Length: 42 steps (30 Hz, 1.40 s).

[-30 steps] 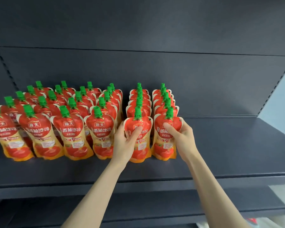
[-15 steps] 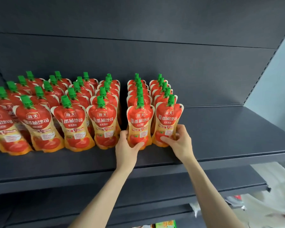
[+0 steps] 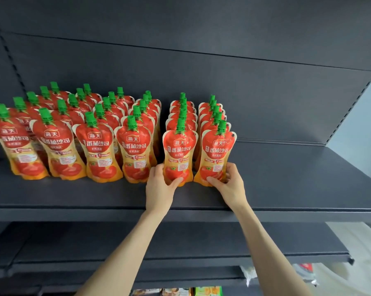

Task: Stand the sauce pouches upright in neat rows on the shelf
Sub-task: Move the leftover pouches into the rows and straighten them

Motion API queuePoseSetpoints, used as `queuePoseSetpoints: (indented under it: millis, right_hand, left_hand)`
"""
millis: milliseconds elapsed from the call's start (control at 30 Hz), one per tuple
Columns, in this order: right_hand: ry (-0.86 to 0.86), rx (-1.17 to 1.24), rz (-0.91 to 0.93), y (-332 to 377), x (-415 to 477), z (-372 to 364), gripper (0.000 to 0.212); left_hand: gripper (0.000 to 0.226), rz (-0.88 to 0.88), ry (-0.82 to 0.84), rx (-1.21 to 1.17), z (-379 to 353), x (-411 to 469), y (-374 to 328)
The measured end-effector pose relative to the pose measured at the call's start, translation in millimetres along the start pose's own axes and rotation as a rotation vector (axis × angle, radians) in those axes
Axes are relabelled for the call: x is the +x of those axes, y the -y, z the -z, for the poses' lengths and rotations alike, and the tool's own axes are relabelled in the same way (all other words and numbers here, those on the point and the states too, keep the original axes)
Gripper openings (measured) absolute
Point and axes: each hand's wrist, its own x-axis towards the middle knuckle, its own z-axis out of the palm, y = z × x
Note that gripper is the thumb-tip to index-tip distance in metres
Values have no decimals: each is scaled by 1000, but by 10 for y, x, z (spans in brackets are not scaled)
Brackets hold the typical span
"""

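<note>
Red and yellow tomato sauce pouches with green caps stand upright in several rows on a dark grey shelf (image 3: 287, 189). My left hand (image 3: 158, 185) grips the base of the front pouch (image 3: 179, 152) of the second row from the right, thumb on its face. My right hand (image 3: 229, 184) grips the base of the front pouch (image 3: 217, 152) of the rightmost row, thumb in front and fingers round its right edge. Both pouches stand upright on the shelf. The rows to the left (image 3: 73, 129) stand a little more loosely.
The shelf's right half is bare up to the upright (image 3: 351, 103). A back panel (image 3: 201, 71) closes the rear. A lower shelf (image 3: 180, 253) lies beneath, with packaged goods (image 3: 193, 291) and white plastic (image 3: 351, 263) below right.
Both hands have slid from the upper parts of the two front pouches down to their bases. The two pouches now stand straighter and level with each other.
</note>
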Motion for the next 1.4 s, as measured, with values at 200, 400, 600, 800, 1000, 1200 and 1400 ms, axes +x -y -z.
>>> queuePoseSetpoints:
  millis: [200, 400, 600, 800, 1000, 1200, 1400]
  right_hand:
    - [19, -19, 13, -15, 5, 8, 41]
    - [13, -37, 14, -5, -4, 7, 43]
    - [15, -58, 9, 8, -14, -6, 45]
    - [12, -67, 6, 17, -20, -4, 44]
    - [20, -64, 5, 42, -33, -5, 45]
    - [17, -61, -2, 36, -27, -4, 45]
    - [19, -59, 5, 31, -26, -1, 43]
  left_hand:
    - [52, 0, -30, -34, -13, -18, -9]
    - [56, 6, -22, 4, -19, -14, -19]
    - [58, 15, 2, 6, -14, -19, -37]
    - [58, 20, 23, 16, -14, -4, -38]
    - [58, 25, 31, 36, -22, -1, -39]
    - [61, 28, 40, 57, -29, 5, -34]
    - [61, 24, 57, 60, -26, 18, -30]
